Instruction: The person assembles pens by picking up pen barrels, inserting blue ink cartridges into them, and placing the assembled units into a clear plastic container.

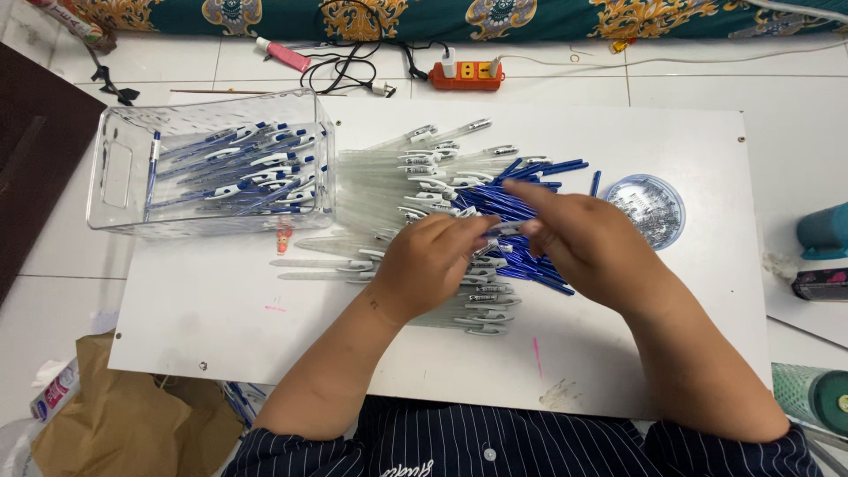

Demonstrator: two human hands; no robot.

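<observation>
Both hands [508,243] on a pen [505,229] above pen parts [442,190]

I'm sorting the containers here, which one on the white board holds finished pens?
The clear rectangular plastic bin at the board's far left: it holds assembled blue-and-clear pens. The small round dish on the right holds only tiny silvery parts.

Pink tube [284,55]: far left on the floor, lying flat, pink body with white cap.
Printed packet [71,19]: far left corner, red and white, partly cut off.
Labelled bottle [55,390]: near left edge, white, red and blue label, lying beside brown paper bag [124,422].
Black-pink box [820,284]: right edge, flat.
</observation>
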